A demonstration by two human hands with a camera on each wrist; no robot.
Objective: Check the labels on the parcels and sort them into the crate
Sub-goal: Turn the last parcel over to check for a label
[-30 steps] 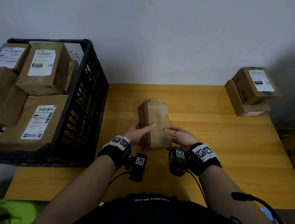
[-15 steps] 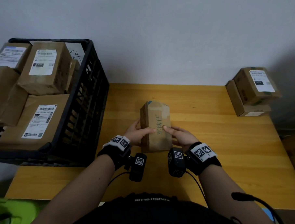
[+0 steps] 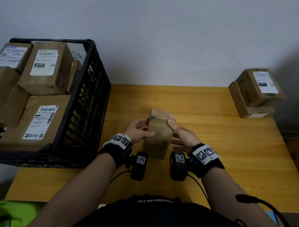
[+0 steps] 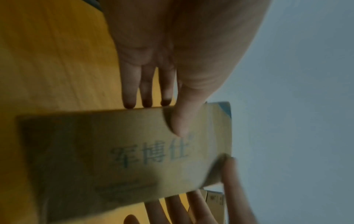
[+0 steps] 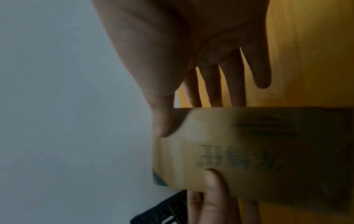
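My left hand (image 3: 137,130) grips the left side of a small brown parcel (image 3: 159,132), thumb laid across the face turned toward me and the other fingers (image 4: 130,94) reaching behind its far edge. My right hand (image 3: 182,133) grips the opposite side the same way, thumb on the near face close to the top corner, three fingers (image 5: 214,87) tucked behind; the little finger sticks out free of the box. Between them the parcel is lifted above the wooden table (image 3: 212,150), standing roughly on end and leaning toward me. Its near face carries blue-green printed characters (image 4: 149,154), blurred in both wrist views, and a blue-green mark sits on one top corner. I cannot see a white shipping label on the faces that show.

To my left the black slatted crate (image 3: 87,100) stands on the table's edge against the wall, holding several brown parcels, three of them with white barcode labels facing up. At the far right corner of the table two more brown boxes (image 3: 255,94) are stacked, the upper one with a white label on top. They lie well apart from the parcel in my hands.
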